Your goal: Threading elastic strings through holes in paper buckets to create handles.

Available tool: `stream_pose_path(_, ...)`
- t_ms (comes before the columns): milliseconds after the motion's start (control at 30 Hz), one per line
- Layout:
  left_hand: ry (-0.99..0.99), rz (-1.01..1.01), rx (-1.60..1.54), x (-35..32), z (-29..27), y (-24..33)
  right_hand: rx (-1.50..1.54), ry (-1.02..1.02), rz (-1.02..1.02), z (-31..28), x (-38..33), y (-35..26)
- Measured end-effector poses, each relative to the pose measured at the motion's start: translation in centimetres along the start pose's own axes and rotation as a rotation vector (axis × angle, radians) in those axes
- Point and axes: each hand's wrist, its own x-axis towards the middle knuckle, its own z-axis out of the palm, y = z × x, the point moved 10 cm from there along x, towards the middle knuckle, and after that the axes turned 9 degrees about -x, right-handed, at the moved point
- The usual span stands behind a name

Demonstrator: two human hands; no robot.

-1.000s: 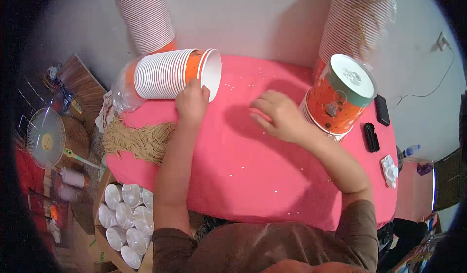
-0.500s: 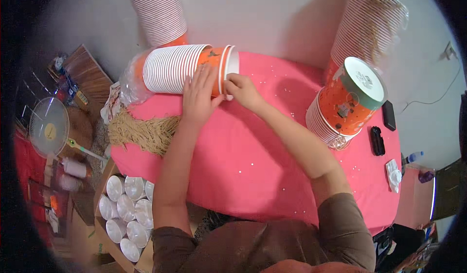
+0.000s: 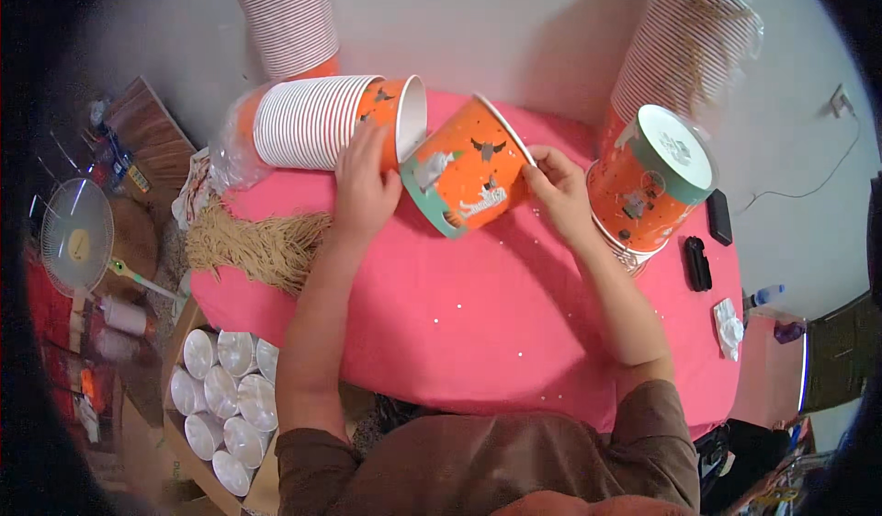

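Note:
A single orange paper bucket [image 3: 473, 169] with a green base band and printed figures is tilted above the table, its rim to the upper right. My right hand [image 3: 562, 190] pinches it at that rim. Beside it lies a nested stack of paper buckets [image 3: 314, 123] with white rims, on its side and partly in clear plastic. My left hand [image 3: 365, 185] rests against the open end of this stack, fingers stretched out and holding nothing. To the right, upside-down buckets [image 3: 643, 181] stand nested, a white bottom on top.
A pink-covered table [image 3: 441, 332] carries small white bits. Tan string-like strands [image 3: 257, 245] lie at left. Tall bucket stacks [image 3: 287, 20] rise at the back left and right. A black case [image 3: 697, 263] and crumpled tissue [image 3: 729, 328] lie at right. Clear cups [image 3: 220, 392] fill a floor box.
The outermost bucket has come out of the lying stack and moved right in my right hand, now tilted. My left hand stays by the stack. The whole view has shifted slightly.

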Motion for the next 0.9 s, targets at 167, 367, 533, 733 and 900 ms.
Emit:
stream_pose_path(167, -0.022, -0.511, -0.835, -2.5, 0.1, 0.5, -0.022, -0.08, 0.016, -0.7, -1.6, -1.2)
stream_pose_path(367, -0.205, -0.381, -0.618, -6.6, 1.0, 7.4, -0.545, -0.354, -0.392, 4.2, -5.1, -8.3)
stream_pose_path(533, -0.202, -0.484, -0.667, -9.4, 1.5, 7.4, -0.633, -0.408, -0.607, 7.1, -7.6, -10.3)
stream_pose_path(733, -0.317, -0.69, -0.658, -14.2, 2.1, 6.0, -0.844, -0.534, -0.543, 8.3, -9.4, -11.2)
stream_pose_path(900, -0.331, -0.384, -0.168, -11.4, -4.1, 3.5, -0.949, -0.628, -0.499, 9.3, -10.6, -11.0)
